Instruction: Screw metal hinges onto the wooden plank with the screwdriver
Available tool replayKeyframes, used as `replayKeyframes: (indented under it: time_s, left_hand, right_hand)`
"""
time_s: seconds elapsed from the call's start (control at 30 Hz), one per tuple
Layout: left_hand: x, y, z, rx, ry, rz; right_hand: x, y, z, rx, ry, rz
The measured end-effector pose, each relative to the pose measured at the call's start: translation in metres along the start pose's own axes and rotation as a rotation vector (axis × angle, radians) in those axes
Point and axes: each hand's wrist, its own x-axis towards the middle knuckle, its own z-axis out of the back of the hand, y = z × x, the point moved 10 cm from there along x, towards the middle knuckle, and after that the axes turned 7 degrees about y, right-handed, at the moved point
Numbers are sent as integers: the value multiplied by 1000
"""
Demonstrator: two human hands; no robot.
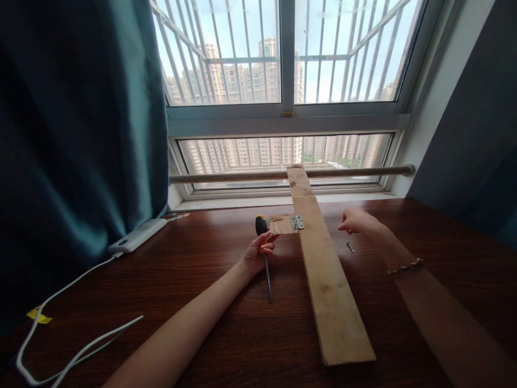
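My left hand (258,253) is closed around a screwdriver (262,226) with a black and yellow handle, its metal shaft pointing down toward me. The same hand's fingers are at the edge of a small wooden piece (281,224). A metal hinge (298,222) joins that piece to the left side of a long wooden board (329,285). To the right of the board, my right hand (356,220) hovers with its fingers curled together; whatever they hold, if anything, is hidden. Just below it a screw (350,247) lies on the dark wooden table (226,323).
The board's far end reaches a horizontal rail (238,177) before the barred window. At the left lie a white power strip (138,235) and a white cable (67,285) with a yellow tag (39,315). A dark teal curtain (84,108) hangs on the left.
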Motion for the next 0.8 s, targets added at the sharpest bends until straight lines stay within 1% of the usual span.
replayKeyframes:
  time_s: [0.07,0.23,0.3,0.43,0.53,0.6,0.67,0.73,0.77,0.8]
  left_hand:
    - [0,0,-1,9,-18,-4]
    - [-1,0,0,8,-40,-7]
    - [-1,0,0,5,-30,-6]
    - [0,0,1,-16,1,5]
    - [1,1,0,-23,30,17]
    - [1,1,0,-25,39,21]
    - [1,2,-1,-25,40,20]
    - [1,1,-1,-20,33,16]
    - [1,1,-1,-15,27,12]
    - [1,1,-1,-10,23,10]
  right_hand:
    - [6,-11,-18,-3,83,-58]
    - [21,-21,-47,-64,155,-106]
    - [26,-26,-51,-102,171,-128]
    - [29,-33,-49,-150,157,-168]
    - [27,-38,-55,-125,184,-197]
    - [26,-36,-57,-88,193,-188]
    - [26,-30,-51,-57,155,-151]
    - [23,-18,-35,-43,66,-97]
    - [20,-9,-22,-33,-19,-55]
    - [14,3,-6,-4,-136,9]
